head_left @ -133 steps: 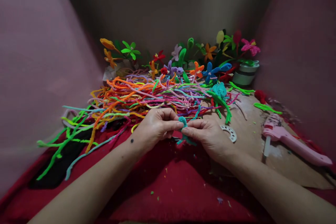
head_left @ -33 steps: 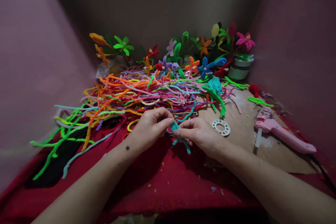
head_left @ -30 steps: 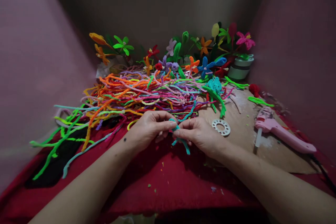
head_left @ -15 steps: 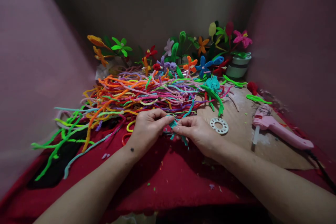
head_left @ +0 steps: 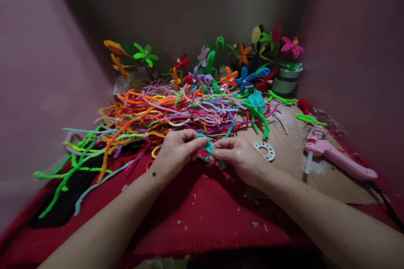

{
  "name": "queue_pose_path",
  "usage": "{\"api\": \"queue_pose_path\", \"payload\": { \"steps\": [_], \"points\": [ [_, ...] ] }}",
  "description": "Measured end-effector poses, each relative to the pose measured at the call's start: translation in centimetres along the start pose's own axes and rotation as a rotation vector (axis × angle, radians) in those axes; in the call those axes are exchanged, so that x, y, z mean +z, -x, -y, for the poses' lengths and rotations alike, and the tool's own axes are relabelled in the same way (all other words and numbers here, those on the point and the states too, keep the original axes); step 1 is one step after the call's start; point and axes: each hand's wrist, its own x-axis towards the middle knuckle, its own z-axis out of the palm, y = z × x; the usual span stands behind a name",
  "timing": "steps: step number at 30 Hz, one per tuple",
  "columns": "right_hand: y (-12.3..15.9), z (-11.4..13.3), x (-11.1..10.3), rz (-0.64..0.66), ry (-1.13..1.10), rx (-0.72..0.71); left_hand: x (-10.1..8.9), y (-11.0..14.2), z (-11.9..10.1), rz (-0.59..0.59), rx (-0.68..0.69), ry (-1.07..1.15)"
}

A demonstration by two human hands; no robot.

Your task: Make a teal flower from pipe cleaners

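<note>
My left hand (head_left: pixel 178 148) pinches a bent turquoise pipe cleaner (head_left: pixel 208 147) between thumb and forefinger. From the other side my right hand (head_left: pixel 237 154) grips the same piece, fingertips close to the left ones. Short turquoise ends poke out below the fingers, and part of the piece is hidden behind them. Just beyond the hands lies a large heap of loose pipe cleaners (head_left: pixel 176 111) in many colours. Beside my right hand a white ring with holes (head_left: pixel 269 151) rests on the brown board.
A pink glue gun (head_left: pixel 344 162) lies on the brown board (head_left: pixel 341 189) at the right, its cord trailing off. Pipe-cleaner flowers (head_left: pixel 244 79) and a pale pot (head_left: pixel 286 80) stand at the back. Red cloth (head_left: pixel 202 222) covers the table; pink walls rise on both sides.
The turquoise piece has turned between my fingers and now shows a curved loop. My fingers have shifted slightly; both hands stay in nearly the same place.
</note>
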Motion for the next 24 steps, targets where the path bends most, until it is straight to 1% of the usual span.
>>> {"api": "queue_pose_path", "payload": {
  "steps": [5,8,12,15,18,21,24],
  "points": [
    [-0.2,0.0,0.0,-0.031,-0.093,-0.037,-0.2,-0.1,0.7,0.146,0.007,0.157],
    [-0.3,-0.1,0.0,-0.049,-0.138,-0.037,0.1,-0.1,0.7,0.188,0.007,0.204],
    [-0.3,-0.2,-0.1,-0.091,-0.22,-0.037,0.3,0.1,0.5,0.246,-0.096,0.257],
    [-0.3,-0.1,-0.1,-0.11,-0.172,-0.052,0.3,0.2,0.5,0.202,-0.13,0.246],
    [-0.3,0.2,0.0,-0.158,-0.02,-0.103,0.3,0.2,0.4,0.157,-0.095,0.176],
    [-0.2,0.3,0.1,-0.208,0.102,-0.116,0.4,0.2,0.4,0.112,-0.021,0.035],
    [0.0,0.3,0.3,-0.223,0.171,-0.097,0.7,0.5,0.6,0.022,0.129,-0.157]
  ]
}}
